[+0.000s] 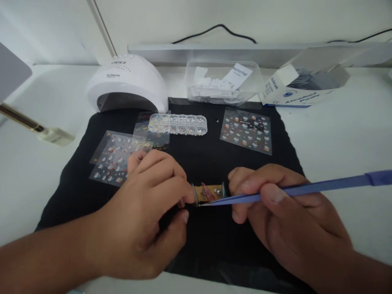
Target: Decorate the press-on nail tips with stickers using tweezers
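Right hand (pixel 288 216) grasps a slim blue tool (pixel 321 187), tip beside a tan strip (pixel 213 189) near the left hand (pixel 150 208), whose hold I can't tell.

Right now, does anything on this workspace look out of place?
A tiny pale speck lies on the black mat between the compartment case and the right-hand sticker sheet; apart from both, it looks stray, though too small to identify.
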`<state>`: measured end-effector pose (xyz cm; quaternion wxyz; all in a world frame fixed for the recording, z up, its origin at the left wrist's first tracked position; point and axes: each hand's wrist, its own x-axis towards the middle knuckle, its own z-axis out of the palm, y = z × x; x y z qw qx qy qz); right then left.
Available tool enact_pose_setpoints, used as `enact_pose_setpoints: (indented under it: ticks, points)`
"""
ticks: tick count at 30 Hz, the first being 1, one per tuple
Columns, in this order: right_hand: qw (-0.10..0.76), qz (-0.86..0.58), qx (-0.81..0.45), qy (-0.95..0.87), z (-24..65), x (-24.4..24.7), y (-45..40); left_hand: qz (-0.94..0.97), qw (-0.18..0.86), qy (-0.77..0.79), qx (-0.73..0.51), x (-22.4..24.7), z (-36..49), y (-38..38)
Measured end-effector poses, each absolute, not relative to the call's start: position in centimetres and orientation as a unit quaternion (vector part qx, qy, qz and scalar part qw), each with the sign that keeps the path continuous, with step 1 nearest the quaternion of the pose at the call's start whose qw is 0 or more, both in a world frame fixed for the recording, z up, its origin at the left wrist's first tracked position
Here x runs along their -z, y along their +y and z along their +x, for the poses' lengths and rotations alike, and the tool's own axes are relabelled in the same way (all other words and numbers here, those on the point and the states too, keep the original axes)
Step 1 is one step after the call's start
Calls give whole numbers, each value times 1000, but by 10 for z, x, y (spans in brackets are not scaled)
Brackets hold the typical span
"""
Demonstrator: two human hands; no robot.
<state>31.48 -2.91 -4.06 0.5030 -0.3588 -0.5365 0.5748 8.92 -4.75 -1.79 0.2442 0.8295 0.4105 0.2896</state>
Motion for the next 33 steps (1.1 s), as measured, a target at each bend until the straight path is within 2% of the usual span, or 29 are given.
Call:
enact_pose_setpoints:
  ticks: [10,33]
  points:
    - [483,-403,-590,-506,310,39,-30,867,185,386,-255,20,86,-45]
    - [467,-428,-584,-508,307,36,-31,876,166,371,-259,19,85,-47]
